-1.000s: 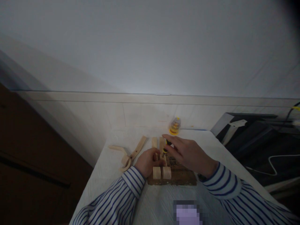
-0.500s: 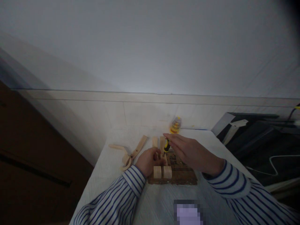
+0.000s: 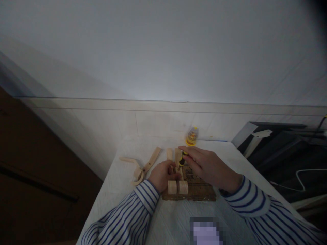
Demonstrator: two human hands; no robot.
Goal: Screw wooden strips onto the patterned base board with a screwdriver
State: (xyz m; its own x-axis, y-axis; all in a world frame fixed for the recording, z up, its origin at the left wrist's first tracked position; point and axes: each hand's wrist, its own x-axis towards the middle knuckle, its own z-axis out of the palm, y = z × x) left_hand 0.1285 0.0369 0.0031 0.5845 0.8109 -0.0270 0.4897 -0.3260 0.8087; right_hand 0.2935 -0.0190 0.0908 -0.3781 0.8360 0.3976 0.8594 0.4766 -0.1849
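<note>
My right hand [image 3: 204, 163] is closed around a short yellow-and-black screwdriver [image 3: 182, 159], its palm over the handle's top. The screwdriver stands slightly tilted, its lower end above the light wooden pieces [image 3: 178, 173]. Fingers of my left hand [image 3: 162, 175] wrap round these pieces and hold them against a worn brown board [image 3: 196, 192] with dark printed marks. Two squarish wooden ends [image 3: 178, 187] show in front of my left fingers, and two upright-looking strips [image 3: 169, 153] extend behind. The contact at the screwdriver's tip is too small to make out.
A loose wooden assembly [image 3: 139, 170] with a curved part and a holed strip lies left of my left hand. A yellow-labelled bottle [image 3: 192, 136] stands at the table's back by the wall. A pixelated object [image 3: 206, 233] is at the front. Dark panels [image 3: 281, 149] lean at the right.
My right hand has shifted its fingers a little around the screwdriver's handle. My left hand keeps its hold on the wooden pieces; the rest is unchanged.
</note>
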